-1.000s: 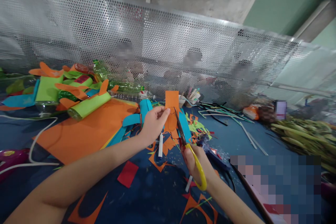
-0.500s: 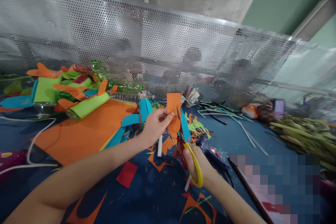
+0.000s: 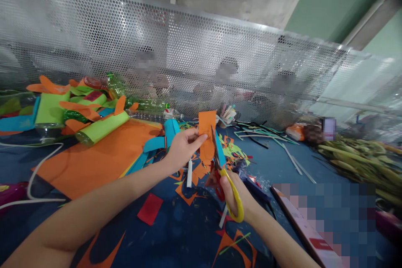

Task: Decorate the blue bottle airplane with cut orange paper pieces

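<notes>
Between thumb and fingers, my left hand (image 3: pixel 184 148) pinches a piece of orange paper (image 3: pixel 207 121), held upright over the table. My right hand (image 3: pixel 232 192) grips scissors (image 3: pixel 231 194) with one yellow and one red handle. Their dark blades point up along the paper's right side, touching or very near it; I cannot tell how far they are parted. Below the hands lie orange paper scraps (image 3: pixel 200 172) and a white strip (image 3: pixel 189 173). A blue paper-wrapped piece (image 3: pixel 171 132) stands just left of my left hand.
Large orange sheets (image 3: pixel 94 163) and paper-covered bottles (image 3: pixel 103 127) lie to the left. A red paper square (image 3: pixel 150 209) is near the front. On the right are a blue glue gun (image 3: pixel 256 186), a flat board (image 3: pixel 301 222) and dried husks (image 3: pixel 354 159). Behind stands a perforated metal panel (image 3: pixel 194 42).
The view has shifted slightly, so the table's things sit a little further left. Both hands keep their holds on the paper and scissors, with little other visible movement.
</notes>
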`<action>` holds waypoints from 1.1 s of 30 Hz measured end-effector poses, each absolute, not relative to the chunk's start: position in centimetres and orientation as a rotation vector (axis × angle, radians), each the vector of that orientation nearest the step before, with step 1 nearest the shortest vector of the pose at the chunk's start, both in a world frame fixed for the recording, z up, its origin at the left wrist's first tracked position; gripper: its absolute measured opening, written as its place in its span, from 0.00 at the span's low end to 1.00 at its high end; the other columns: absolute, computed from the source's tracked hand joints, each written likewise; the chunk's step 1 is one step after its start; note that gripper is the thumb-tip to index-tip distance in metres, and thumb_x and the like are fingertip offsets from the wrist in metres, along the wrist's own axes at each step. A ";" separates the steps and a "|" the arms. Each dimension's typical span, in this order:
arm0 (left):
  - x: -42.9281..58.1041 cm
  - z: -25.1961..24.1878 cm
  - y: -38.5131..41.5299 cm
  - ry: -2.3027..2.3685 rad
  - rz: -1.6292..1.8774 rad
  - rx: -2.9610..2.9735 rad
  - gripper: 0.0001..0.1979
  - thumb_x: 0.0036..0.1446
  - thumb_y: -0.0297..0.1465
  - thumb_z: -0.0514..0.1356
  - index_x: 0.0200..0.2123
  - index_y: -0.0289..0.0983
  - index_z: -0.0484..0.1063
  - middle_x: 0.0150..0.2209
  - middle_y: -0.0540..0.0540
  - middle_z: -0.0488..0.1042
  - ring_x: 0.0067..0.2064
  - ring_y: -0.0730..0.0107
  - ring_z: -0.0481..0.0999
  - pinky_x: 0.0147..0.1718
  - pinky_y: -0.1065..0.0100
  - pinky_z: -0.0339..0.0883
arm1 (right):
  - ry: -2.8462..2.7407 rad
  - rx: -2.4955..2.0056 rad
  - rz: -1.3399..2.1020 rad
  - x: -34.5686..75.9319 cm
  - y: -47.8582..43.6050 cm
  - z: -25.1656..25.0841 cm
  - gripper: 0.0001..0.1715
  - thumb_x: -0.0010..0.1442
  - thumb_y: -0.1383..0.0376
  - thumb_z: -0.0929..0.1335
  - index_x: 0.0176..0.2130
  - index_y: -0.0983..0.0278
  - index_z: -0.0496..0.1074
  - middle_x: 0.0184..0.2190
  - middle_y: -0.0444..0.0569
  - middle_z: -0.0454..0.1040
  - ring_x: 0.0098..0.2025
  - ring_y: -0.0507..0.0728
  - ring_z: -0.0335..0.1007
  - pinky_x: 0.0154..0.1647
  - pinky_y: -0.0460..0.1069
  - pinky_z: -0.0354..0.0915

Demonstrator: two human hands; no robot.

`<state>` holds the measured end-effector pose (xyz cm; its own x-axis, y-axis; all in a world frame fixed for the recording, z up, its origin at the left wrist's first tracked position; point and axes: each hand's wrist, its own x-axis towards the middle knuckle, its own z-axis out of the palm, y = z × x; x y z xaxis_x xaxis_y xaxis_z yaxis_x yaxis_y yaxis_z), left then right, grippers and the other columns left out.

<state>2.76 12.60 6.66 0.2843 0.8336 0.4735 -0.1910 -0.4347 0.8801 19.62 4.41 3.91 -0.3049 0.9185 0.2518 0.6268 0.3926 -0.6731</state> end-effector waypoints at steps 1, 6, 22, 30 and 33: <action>2.8 6.7 12.6 0.611 1.331 1.591 0.11 0.55 0.38 0.58 0.34 0.36 0.72 0.32 0.47 0.76 0.35 0.67 0.75 0.35 0.68 0.68 | -2.042 -1.315 0.614 19.6 4.5 3.9 0.32 0.62 0.44 0.48 0.29 0.62 0.64 0.27 0.53 0.71 0.30 0.58 0.67 0.34 0.51 0.65; 2.8 7.1 12.7 0.615 1.312 1.526 0.11 0.52 0.38 0.60 0.31 0.36 0.72 0.30 0.48 0.76 0.33 0.68 0.74 0.34 0.69 0.68 | -2.031 -1.278 0.599 19.9 4.8 3.1 0.31 0.63 0.45 0.48 0.29 0.62 0.63 0.28 0.52 0.71 0.30 0.57 0.67 0.34 0.50 0.63; 2.7 7.3 12.7 0.641 1.237 1.639 0.12 0.53 0.37 0.60 0.25 0.34 0.69 0.22 0.52 0.69 0.23 0.77 0.67 0.22 0.75 0.58 | -2.018 -1.255 0.569 19.9 5.0 3.0 0.29 0.62 0.44 0.50 0.29 0.61 0.62 0.27 0.51 0.72 0.28 0.57 0.68 0.29 0.50 0.62; 2.8 7.1 12.9 0.616 1.260 1.637 0.11 0.53 0.36 0.60 0.25 0.34 0.69 0.22 0.52 0.69 0.24 0.76 0.67 0.23 0.74 0.59 | -1.972 -1.313 0.546 19.9 5.0 3.0 0.31 0.61 0.43 0.49 0.22 0.60 0.58 0.17 0.48 0.65 0.20 0.55 0.64 0.23 0.49 0.59; 3.0 7.2 12.7 0.621 1.262 1.606 0.11 0.52 0.35 0.61 0.24 0.34 0.69 0.21 0.52 0.68 0.24 0.75 0.67 0.23 0.74 0.59 | -1.959 -1.310 0.544 19.7 4.9 3.1 0.29 0.60 0.43 0.50 0.23 0.60 0.55 0.14 0.43 0.59 0.16 0.52 0.57 0.18 0.47 0.54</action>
